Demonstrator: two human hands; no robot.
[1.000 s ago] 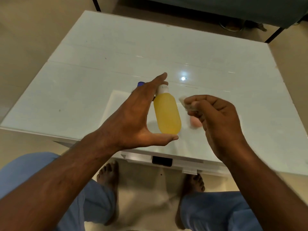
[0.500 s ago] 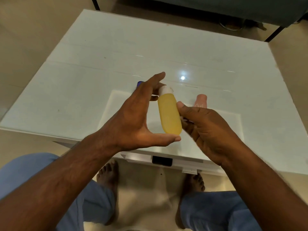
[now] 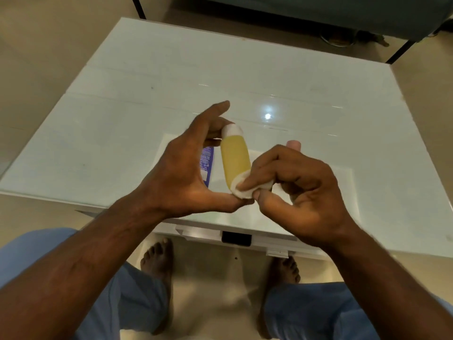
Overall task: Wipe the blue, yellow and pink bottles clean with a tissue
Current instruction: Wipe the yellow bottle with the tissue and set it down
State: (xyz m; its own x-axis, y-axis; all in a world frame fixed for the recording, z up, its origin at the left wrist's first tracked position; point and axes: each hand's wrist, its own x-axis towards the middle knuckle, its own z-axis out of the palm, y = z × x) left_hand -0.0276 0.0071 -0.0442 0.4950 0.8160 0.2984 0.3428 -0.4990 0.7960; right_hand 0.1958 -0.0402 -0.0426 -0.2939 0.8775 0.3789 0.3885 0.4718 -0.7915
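Left hand (image 3: 181, 175): gripping the yellow bottle (image 3: 234, 158) end to end.
Right hand (image 3: 304, 190): pinching the tissue (image 3: 242, 190) against its base.
Blue bottle (image 3: 207, 165): mostly hiding behind the left hand.
Pink bottle (image 3: 293, 144): only its top is showing.

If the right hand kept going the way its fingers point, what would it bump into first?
Probably the yellow plastic bottle: the right hand already presses its white tissue pad against the bottle's lower end, with the left hand just behind it.

Left hand (image 3: 181, 177) grips yellow bottle (image 3: 234, 158) end to end above white table (image 3: 122, 123); right hand (image 3: 299, 190) pinches tissue (image 3: 245, 190) against its base.
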